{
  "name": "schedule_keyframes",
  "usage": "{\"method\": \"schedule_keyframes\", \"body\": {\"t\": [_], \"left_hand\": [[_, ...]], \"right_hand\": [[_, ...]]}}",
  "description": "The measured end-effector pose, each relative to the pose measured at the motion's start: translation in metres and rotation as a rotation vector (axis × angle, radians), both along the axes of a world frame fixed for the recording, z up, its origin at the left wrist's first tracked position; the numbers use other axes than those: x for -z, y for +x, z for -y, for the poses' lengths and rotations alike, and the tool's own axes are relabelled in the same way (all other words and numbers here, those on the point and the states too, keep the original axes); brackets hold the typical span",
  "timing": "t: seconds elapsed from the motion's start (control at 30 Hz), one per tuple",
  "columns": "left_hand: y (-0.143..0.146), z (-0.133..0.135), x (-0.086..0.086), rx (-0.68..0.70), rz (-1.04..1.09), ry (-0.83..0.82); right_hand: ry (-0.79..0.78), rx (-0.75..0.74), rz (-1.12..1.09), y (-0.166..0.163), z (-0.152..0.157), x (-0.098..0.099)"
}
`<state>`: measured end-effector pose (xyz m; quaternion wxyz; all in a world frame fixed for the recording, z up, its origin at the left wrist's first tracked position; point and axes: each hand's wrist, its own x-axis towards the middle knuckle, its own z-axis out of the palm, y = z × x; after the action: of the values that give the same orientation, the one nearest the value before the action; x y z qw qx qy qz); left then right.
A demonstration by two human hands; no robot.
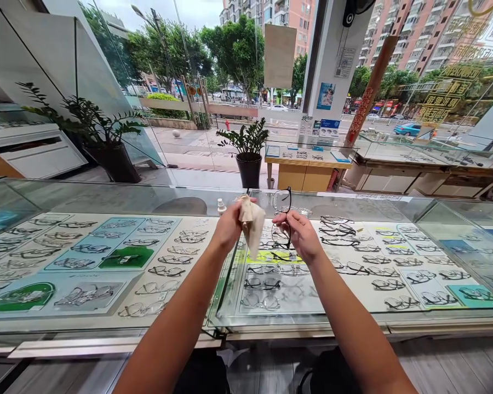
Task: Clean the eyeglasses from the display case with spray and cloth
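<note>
My left hand (229, 225) is closed around a beige cleaning cloth (252, 225) that hangs down from its fingers. My right hand (301, 235) pinches a pair of black-framed glasses (282, 216), held upright with one lens above the other. Both hands hover above the glass display counter (312, 320), close together, the cloth just left of the glasses. A small white spray bottle (221, 206) stands on the counter just behind my left hand.
Under the counter glass lie several rows of glasses (164, 271) on coloured mats. A potted plant (248, 153) stands on the floor beyond the counter, a larger one (102, 137) at the left. More display cases (414, 158) run along the right. Windows face a street.
</note>
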<state>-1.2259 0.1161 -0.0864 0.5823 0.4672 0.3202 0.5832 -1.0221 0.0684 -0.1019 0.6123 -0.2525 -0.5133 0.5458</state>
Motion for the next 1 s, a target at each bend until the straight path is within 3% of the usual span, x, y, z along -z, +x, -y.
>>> {"method": "schedule_keyframes", "body": {"t": [0.27,0.5,0.67,0.9,1.0], "left_hand": [[0.01,0.015,0.006,0.367,-0.061,0.009],[0.019,0.02,0.006,0.472,-0.111,0.038],[0.03,0.023,0.018,0.464,-0.149,-0.003],[0.048,0.027,0.026,0.212,-0.031,0.023],[0.051,0.029,0.026,0.16,-0.041,0.026]], "right_hand": [[0.078,0.16,-0.036,0.002,-0.008,0.003],[0.017,0.156,-0.072,0.001,-0.007,0.004],[-0.054,0.072,-0.127,-0.006,-0.003,0.002],[-0.014,0.069,-0.099,-0.019,-0.002,0.01],[0.006,0.135,-0.025,-0.019,-0.002,0.012]]}}
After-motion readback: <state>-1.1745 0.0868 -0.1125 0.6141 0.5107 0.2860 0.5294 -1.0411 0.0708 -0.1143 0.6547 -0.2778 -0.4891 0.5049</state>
